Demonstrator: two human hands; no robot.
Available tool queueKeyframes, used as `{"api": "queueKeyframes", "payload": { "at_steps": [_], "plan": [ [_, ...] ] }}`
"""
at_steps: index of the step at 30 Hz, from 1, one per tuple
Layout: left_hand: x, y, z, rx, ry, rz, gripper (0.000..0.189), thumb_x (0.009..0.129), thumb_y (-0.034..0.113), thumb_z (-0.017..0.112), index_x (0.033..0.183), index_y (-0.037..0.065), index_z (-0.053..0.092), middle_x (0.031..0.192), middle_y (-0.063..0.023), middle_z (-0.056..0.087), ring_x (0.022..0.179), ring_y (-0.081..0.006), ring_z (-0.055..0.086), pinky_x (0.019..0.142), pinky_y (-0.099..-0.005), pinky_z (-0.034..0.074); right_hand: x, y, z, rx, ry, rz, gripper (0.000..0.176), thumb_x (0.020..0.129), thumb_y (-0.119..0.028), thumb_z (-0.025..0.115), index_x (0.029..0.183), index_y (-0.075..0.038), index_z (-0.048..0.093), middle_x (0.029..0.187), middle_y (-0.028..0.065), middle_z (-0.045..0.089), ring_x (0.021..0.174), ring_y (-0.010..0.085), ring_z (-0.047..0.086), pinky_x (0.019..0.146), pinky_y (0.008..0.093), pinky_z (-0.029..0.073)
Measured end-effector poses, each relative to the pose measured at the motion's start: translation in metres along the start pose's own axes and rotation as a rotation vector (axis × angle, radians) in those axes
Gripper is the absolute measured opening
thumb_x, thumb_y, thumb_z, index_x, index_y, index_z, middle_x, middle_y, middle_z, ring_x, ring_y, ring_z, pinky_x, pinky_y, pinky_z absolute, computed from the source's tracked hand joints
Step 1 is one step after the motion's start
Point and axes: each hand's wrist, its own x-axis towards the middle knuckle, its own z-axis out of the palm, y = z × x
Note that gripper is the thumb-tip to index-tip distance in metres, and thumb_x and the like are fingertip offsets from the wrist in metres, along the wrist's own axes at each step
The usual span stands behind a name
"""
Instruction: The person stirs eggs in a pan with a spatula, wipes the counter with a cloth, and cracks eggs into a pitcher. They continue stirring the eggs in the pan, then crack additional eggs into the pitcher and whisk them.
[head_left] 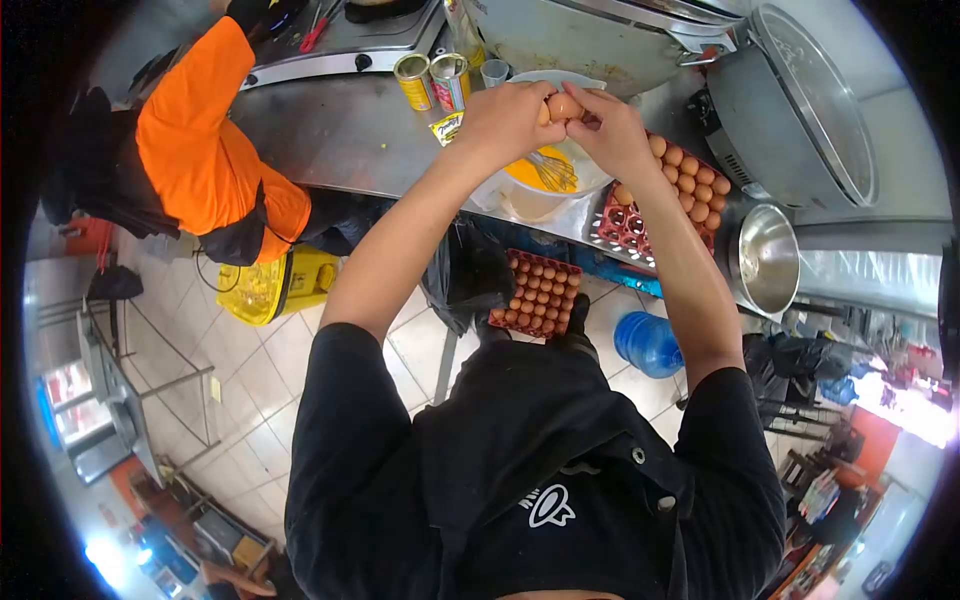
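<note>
Over a white mixing bowl (540, 205), my left hand (500, 122) and my right hand (612, 132) meet with closed fingers on a brown egg (564, 106). Another bit of brown shell shows at my left fingertips. A wire whisk (555, 172) leans in the bowl, its wires in yellow-orange beaten egg (527, 172). Beside my right forearm lies a red egg tray (625, 237) on the steel counter, with brown eggs (690, 183) in part of it and bare cups at its near left.
Left of the bowl stand two opened cans (414, 82), a small cup (494, 72) and a yellow sachet (447, 128). A steel bowl (768, 262) sits right of the tray. On the floor are another egg tray (537, 293) and a blue water jug (648, 344). A person in orange (195, 130) works at the stove.
</note>
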Motion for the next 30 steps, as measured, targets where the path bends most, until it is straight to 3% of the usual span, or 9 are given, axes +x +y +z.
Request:
{"api": "queueKeyframes", "payload": {
  "at_steps": [12, 14, 17, 19, 22, 23, 24, 26, 30],
  "plan": [
    [0.001, -0.012, 0.004, -0.003, 0.102, 0.271, 0.032, 0.075, 0.028, 0.063, 0.100, 0.010, 0.058, 0.091, -0.0077, 0.065, 0.085, -0.0300, 0.064, 0.069, -0.0436, 0.051, -0.014, -0.015, -0.005, -0.118, 0.146, -0.016, 0.049, 0.076, 0.000, 0.065, 0.124, -0.005, 0.058, 0.105, 0.0136, 0.063, 0.083, 0.0236, 0.066, 0.073, 0.0287, 0.055],
    [0.000, -0.014, 0.000, 0.021, 0.109, 0.345, 0.032, 0.074, 0.026, 0.064, 0.101, 0.011, 0.056, 0.092, -0.0071, 0.065, 0.085, -0.0295, 0.063, 0.069, -0.0436, 0.051, -0.015, -0.018, -0.009, -0.061, 0.122, -0.156, 0.053, 0.077, 0.000, 0.064, 0.128, -0.009, 0.055, 0.111, 0.0128, 0.061, 0.087, 0.0236, 0.065, 0.074, 0.0300, 0.056],
    [0.003, -0.012, -0.004, 0.066, 0.091, 0.368, 0.042, 0.075, 0.026, 0.067, 0.111, 0.011, 0.051, 0.100, -0.0078, 0.065, 0.091, -0.0310, 0.063, 0.072, -0.0439, 0.051, -0.018, -0.027, -0.015, -0.074, 0.115, -0.090, 0.057, 0.078, -0.001, 0.066, 0.132, -0.014, 0.051, 0.116, 0.0119, 0.058, 0.092, 0.0240, 0.063, 0.076, 0.0303, 0.057],
    [0.003, -0.011, -0.007, -0.270, 0.023, 0.194, 0.052, 0.078, 0.029, 0.069, 0.120, 0.011, 0.044, 0.108, -0.0113, 0.064, 0.097, -0.0329, 0.062, 0.077, -0.0424, 0.051, -0.016, -0.022, -0.018, -0.138, 0.113, -0.125, 0.057, 0.079, -0.003, 0.067, 0.133, -0.015, 0.050, 0.117, 0.0108, 0.057, 0.096, 0.0231, 0.063, 0.076, 0.0300, 0.057],
    [0.000, -0.019, -0.012, -0.431, 0.113, 0.220, 0.061, 0.079, 0.033, 0.072, 0.125, 0.010, 0.038, 0.110, -0.0141, 0.065, 0.100, -0.0348, 0.062, 0.080, -0.0407, 0.051, -0.018, -0.032, -0.018, -0.097, 0.126, -0.116, 0.055, 0.081, -0.005, 0.068, 0.132, -0.013, 0.049, 0.119, 0.0099, 0.056, 0.102, 0.0215, 0.061, 0.078, 0.0298, 0.057],
    [-0.010, -0.016, -0.025, -0.555, 0.115, 0.180, 0.056, 0.082, 0.028, 0.071, 0.124, 0.009, 0.038, 0.107, -0.0130, 0.066, 0.095, -0.0271, 0.065, 0.079, -0.0350, 0.051, -0.021, -0.040, -0.015, -0.005, 0.146, -0.070, 0.054, 0.082, -0.005, 0.068, 0.132, -0.010, 0.047, 0.120, 0.0101, 0.055, 0.104, 0.0208, 0.060, 0.079, 0.0298, 0.057],
    [-0.028, -0.020, -0.032, -0.553, 0.118, 0.145, 0.056, 0.082, 0.028, 0.071, 0.124, 0.009, 0.038, 0.107, -0.0130, 0.066, 0.095, -0.0271, 0.065, 0.079, -0.0350, 0.051, -0.028, -0.049, -0.007, 0.013, 0.117, -0.068, 0.054, 0.082, -0.005, 0.068, 0.132, -0.010, 0.047, 0.120, 0.0101, 0.055, 0.104, 0.0208, 0.060, 0.079, 0.0298, 0.057],
    [-0.067, -0.034, -0.053, -0.883, 0.231, -0.022, 0.047, 0.085, 0.020, 0.069, 0.121, 0.008, 0.042, 0.103, -0.0081, 0.066, 0.090, -0.0178, 0.063, 0.077, -0.0296, 0.050, -0.045, -0.068, 0.004, 0.596, 0.213, 0.063, 0.052, 0.081, -0.006, 0.069, 0.129, -0.005, 0.047, 0.118, 0.0096, 0.055, 0.108, 0.0202, 0.058, 0.092, 0.0340, 0.049],
    [-0.197, -0.096, -0.040, -0.929, 0.371, -0.550, 0.021, 0.086, 0.013, 0.066, 0.103, 0.004, 0.057, 0.093, -0.0029, 0.063, 0.083, -0.0115, 0.058, 0.071, -0.0247, 0.048, -0.118, -0.085, 0.048, 1.051, -0.174, 0.134, 0.058, 0.080, -0.002, 0.070, 0.130, -0.003, 0.042, 0.123, 0.0103, 0.051, 0.116, 0.0202, 0.052, 0.096, 0.0346, 0.046]
  ]
}}
